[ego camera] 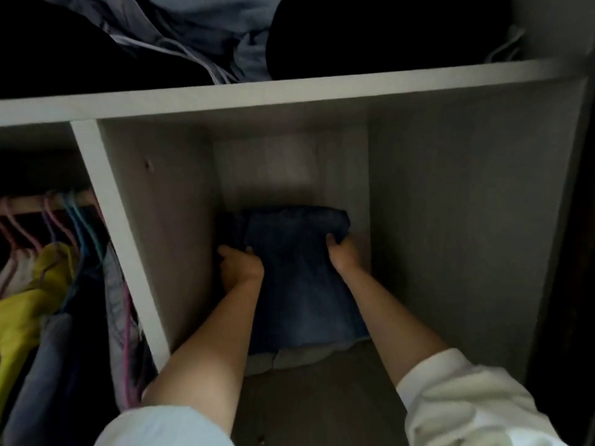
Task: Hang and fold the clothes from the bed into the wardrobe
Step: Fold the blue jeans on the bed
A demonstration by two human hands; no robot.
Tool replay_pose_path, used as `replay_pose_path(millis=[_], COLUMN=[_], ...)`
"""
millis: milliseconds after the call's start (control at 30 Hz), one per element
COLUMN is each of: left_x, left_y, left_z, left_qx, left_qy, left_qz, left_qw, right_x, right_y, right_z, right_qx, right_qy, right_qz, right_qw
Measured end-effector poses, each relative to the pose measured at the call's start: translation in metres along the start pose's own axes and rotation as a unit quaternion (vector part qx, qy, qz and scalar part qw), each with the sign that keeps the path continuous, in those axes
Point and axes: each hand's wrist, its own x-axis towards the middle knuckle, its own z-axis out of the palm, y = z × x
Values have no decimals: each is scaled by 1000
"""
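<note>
Inside the pale wooden wardrobe we had clothes on pastel hangers at the left, bundles overhead, and a folded dark-blue denim garment lying on a lighter folded piece on the shelf. Our left hand and right hand gripped its sides; nothing blocked it, and we judged stowing nearly done.

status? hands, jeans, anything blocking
Left hand and right hand grip folded jeans at both sides. Jeans inside wardrobe compartment. Nothing blocking.

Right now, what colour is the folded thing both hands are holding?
Dark blue, like denim: the folded dark blue garment, seen best in the head view.
</note>
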Motion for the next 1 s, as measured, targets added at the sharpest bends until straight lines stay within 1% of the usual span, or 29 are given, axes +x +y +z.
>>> replay_pose_path(millis=[67, 133, 167, 233, 267, 333, 400, 433, 500, 533, 567, 600, 667, 700, 733, 800, 900, 933, 967, 1000], left_x=[2, -1, -4, -10, -15, -26, -36, -39, -41, -41, -40, -38, -36, -34, -32, -27, -14, -8, -4, -2], left_y=[-20, -31, -34, -43, -49, -62, -75, -79, -87, -93, -97, -100, -103, -102, -100, -91, -76, -72, -70, -70], left_z=[9, 14, 14, 15, 15, 15, 15, 16, 13, 10, 8, 7, 7, 8, 10, 11, 11, 11, 11, 12], left_qx=[66, 141, 174, 244, 286, 367, 427, 455, 517, 549, 570, 577, 564, 550, 536, 527, 531, 533, 539, 550], left_qy=[-13, -33, -39, -59, -81, -134, -164, -185, -234, -248, -246, -233, -197, -184, -174, -149, -114, -121, -149, -195], left_qz=[4, 38, 63, 122, 153, 202, 228, 239, 263, 272, 280, 282, 269, 260, 251, 252, 264, 256, 237, 214], left_qw=[998, 989, 982, 960, 942, 898, 860, 838, 780, 750, 732, 730, 756, 772, 787, 798, 797, 798, 794, 784], right_x=[5, 2, -3, -14, -19, -31, -42, -47, -55, -58, -60, -59, -56, -54, -50, -41, -22, -16, -13, -11], right_y=[30, 56, 63, 75, 79, 82, 87, 89, 96, 102, 106, 109, 109, 107, 103, 90, 67, 63, 63, 65], right_z=[7, 5, 3, 0, -1, -2, -6, -9, -15, -15, -16, -16, -12, -9, -5, 0, 3, 4, 5, 7], right_qx=[-110, -229, -268, -320, -340, -363, -395, -421, -475, -493, -500, -497, -481, -487, -507, -553, -581, -592, -603, -610], right_qy=[-24, -30, -20, 11, 16, -1, -57, -100, -179, -202, -205, -195, -171, -162, -152, -130, -122, -126, -139, -169], right_qz=[34, 48, 38, -31, -76, -149, -186, -188, -171, -164, -162, -167, -184, -203, -230, -283, -298, -291, -272, -240], right_qw=[993, 972, 963, 947, 937, 920, 898, 882, 845, 830, 826, 829, 840, 834, 816, 773, 747, 741, 737, 736])
